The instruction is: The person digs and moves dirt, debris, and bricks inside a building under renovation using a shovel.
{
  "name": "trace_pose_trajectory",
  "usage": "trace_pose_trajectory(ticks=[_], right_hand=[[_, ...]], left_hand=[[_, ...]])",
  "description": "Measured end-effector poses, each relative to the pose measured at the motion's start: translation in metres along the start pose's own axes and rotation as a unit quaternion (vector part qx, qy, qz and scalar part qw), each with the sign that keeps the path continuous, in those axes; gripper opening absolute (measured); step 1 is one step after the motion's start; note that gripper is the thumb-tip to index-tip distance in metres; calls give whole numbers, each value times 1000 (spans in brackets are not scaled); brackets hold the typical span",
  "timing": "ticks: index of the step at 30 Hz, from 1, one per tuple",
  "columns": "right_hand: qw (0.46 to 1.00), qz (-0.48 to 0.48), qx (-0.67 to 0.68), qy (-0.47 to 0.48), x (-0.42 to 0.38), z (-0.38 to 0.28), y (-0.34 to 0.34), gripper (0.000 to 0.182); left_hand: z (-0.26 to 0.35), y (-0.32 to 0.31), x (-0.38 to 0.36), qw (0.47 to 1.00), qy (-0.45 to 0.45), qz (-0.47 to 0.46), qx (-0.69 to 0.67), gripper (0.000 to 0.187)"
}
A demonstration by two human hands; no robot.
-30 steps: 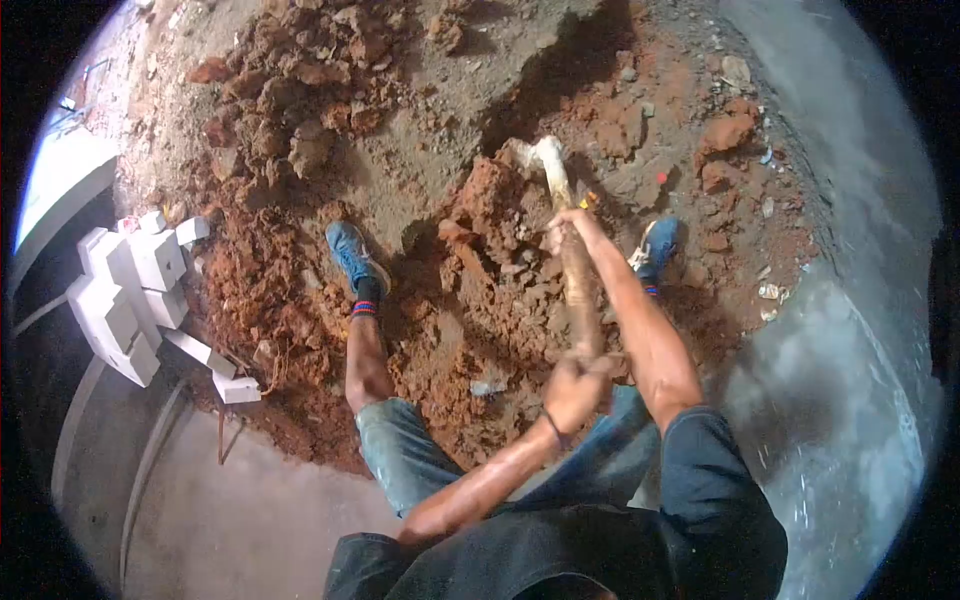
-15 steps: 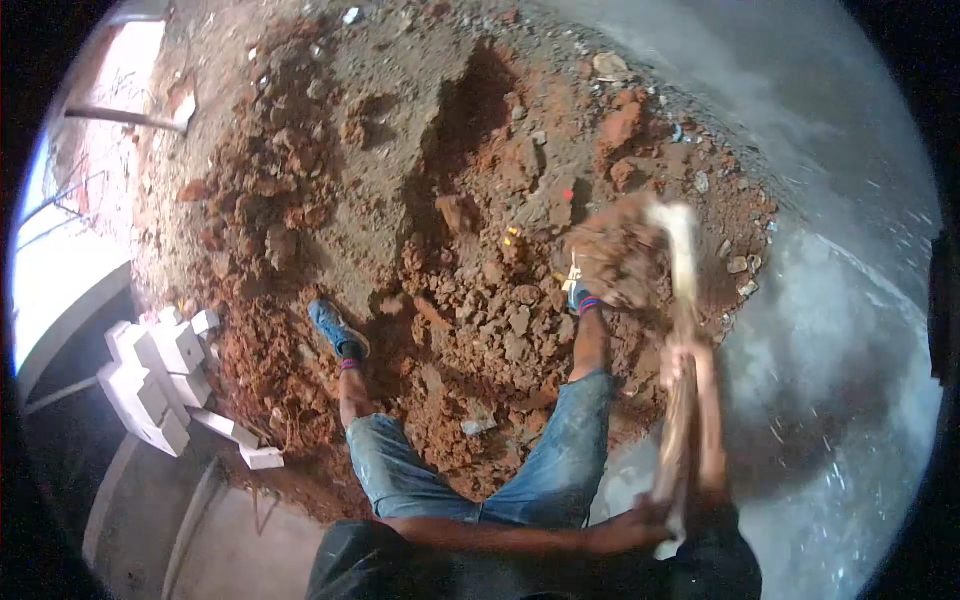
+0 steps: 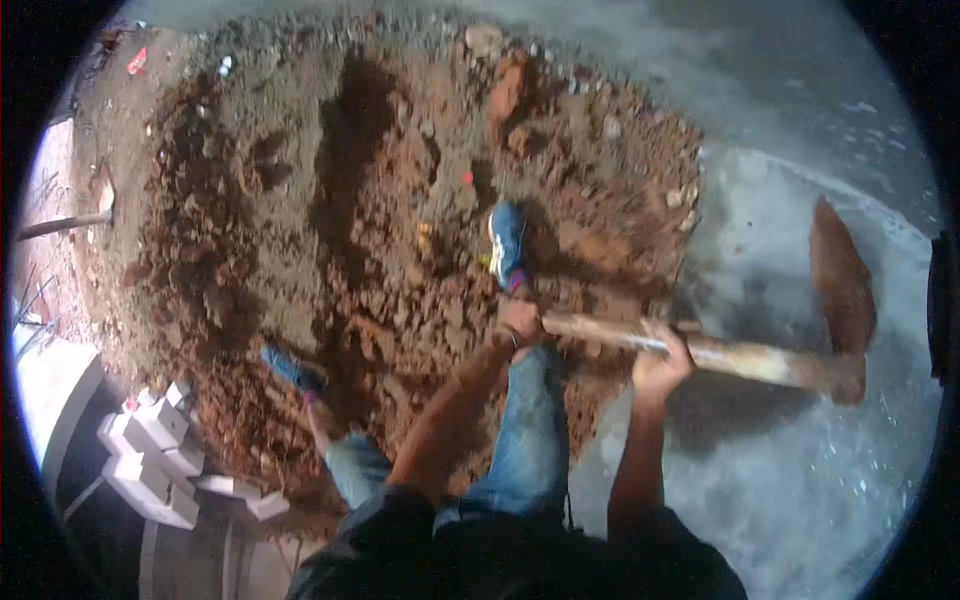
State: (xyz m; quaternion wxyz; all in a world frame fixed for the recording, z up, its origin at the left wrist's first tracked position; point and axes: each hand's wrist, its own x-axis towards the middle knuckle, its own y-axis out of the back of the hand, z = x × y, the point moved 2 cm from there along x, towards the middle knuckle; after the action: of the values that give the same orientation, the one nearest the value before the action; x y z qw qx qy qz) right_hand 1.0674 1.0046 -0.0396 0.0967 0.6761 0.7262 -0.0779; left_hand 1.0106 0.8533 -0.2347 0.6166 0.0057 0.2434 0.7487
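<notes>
While left hand (image 3: 520,318) is gripping the hoe (image 3: 750,360) near its handle end, right hand (image 3: 662,365) is clasping it closer to the blade (image 3: 842,275). Blade is showing against grey floor (image 3: 760,490), beside the red soil (image 3: 425,310).

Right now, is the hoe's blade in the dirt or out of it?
Out: the blade shows against the grey floor, past the edge of the dirt heap.

soil (image 3: 400,335) left of floor (image 3: 740,490), hoe (image 3: 745,360) above both, blocks (image 3: 145,480) lower left
</notes>
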Motion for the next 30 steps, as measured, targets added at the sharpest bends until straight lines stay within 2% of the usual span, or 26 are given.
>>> trace_pose_trajectory(ticks=[1, 3, 5, 6, 8, 9, 11, 12, 13, 14, 15, 16, 17, 18, 19, 20, 21, 23, 24, 25, 26, 27, 28, 30], right_hand=[[993, -68, 97, -14, 13, -15, 4, 22], [996, -7, 92, -15, 18, -40, -26, 2], [991, -19, 113, -73, 19, -34, -35, 4], [988, -2, 102, -119, 14, -24, -46, 6], [972, 32, 52, -228, -3, 21, -69, 9], [958, 28, 44, -281, -16, 55, -78, 9], [935, -72, -40, -346, -61, 109, -112, 8], [903, -53, -33, -426, -83, 144, -122, 7], [902, -96, -101, -408, -107, 147, -151, 11], [863, -125, -6, -490, -122, 196, -144, 15], [868, -137, -70, -471, -138, 179, -176, 12], [865, -185, -55, -463, -144, 168, -199, 13], [885, -170, -87, -425, -146, 155, -222, 13], [909, -195, -83, -358, -136, 153, -233, 11], [932, -181, -126, -287, -127, 120, -263, 13], [933, -288, -128, -176, -110, 81, -284, 12], [940, -313, -94, -99, -90, 45, -303, 20], [961, -268, 41, 58, -59, -24, -344, 23], [958, -244, 41, 144, -47, -55, -360, 19], [949, -214, 38, 228, -36, -86, -377, 15], [943, -189, 65, 266, -26, -105, -393, 13], [935, -165, 86, 300, -16, -104, -401, 14], [937, -166, 80, 297, -13, -78, -403, 14], [941, -150, 30, 302, -8, -13, -409, 18]], left_hand=[[7, 24, 34, 1000, -13, -2, -18, 49], [32, 55, 26, 992, 102, -71, 16, 41], [20, 86, -8, 992, -12, -112, -52, 29], [21, 89, -37, 994, -7, -101, -45, 29], [16, 92, -110, 983, 178, 18, -29, 44], [-8, 92, -139, 975, 97, -76, -183, 44], [-2, 117, -199, 955, 248, -24, -163, 43], [-8, 126, -221, 947, 277, -12, -161, 42], [-13, 130, -244, 937, 308, -5, -162, 40], [-32, 117, -270, 913, 368, -9, -174, 38], [-51, 104, -287, 888, 422, -12, -185, 37], [-50, 121, -282, 921, 334, 118, -162, 37], [-44, 150, -268, 921, 337, 114, -160, 37], [-66, 143, -264, 938, 304, 123, -113, 37], [-65, 167, -236, 938, 250, 188, -152, 38], [-58, 199, -203, 944, 247, 152, -155, 43], [-66, 213, -164, 956, 142, 223, -125, 46], [-47, 284, -80, 960, -20, 264, -90, 38], [-45, 309, -39, 964, -29, 244, -97, 31], [-43, 336, -3, 952, -110, 268, -94, 28], [-37, 362, 25, 934, -158, 316, -57, 30], [-39, 381, 45, 924, -166, 340, -52, 31], [-47, 397, 47, 963, -65, 241, -99, 30], [-156, 343, 49, 971, -50, 226, -55, 31]])
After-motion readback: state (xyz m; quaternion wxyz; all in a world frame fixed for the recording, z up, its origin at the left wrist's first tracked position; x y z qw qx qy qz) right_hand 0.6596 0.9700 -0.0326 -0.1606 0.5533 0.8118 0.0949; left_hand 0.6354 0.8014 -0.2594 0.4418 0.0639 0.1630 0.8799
